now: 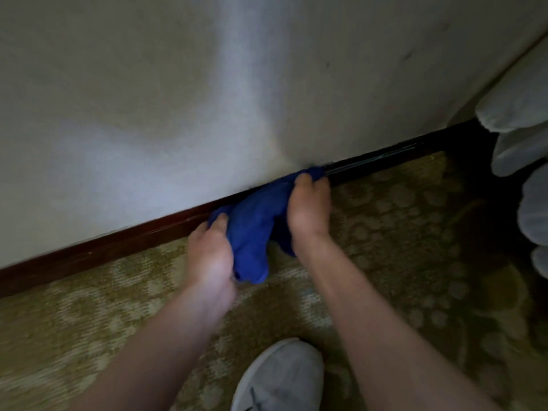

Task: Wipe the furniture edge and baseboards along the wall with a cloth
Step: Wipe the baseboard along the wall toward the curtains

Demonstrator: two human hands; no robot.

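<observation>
A blue cloth [257, 223] is bunched against the dark brown baseboard [98, 250], which runs diagonally from lower left to upper right under a pale wall [178, 99]. My left hand [211, 253] grips the cloth's near, lower end. My right hand [308, 209] presses the cloth's far end onto the baseboard, fingers curled over its top edge. The stretch of baseboard beneath the cloth is hidden.
Green and beige patterned carpet [385, 247] covers the floor. My grey shoe [281, 378] stands at the bottom centre. White bedding or curtain folds [522, 120] hang at the right edge, with a dark gap beside them near the corner.
</observation>
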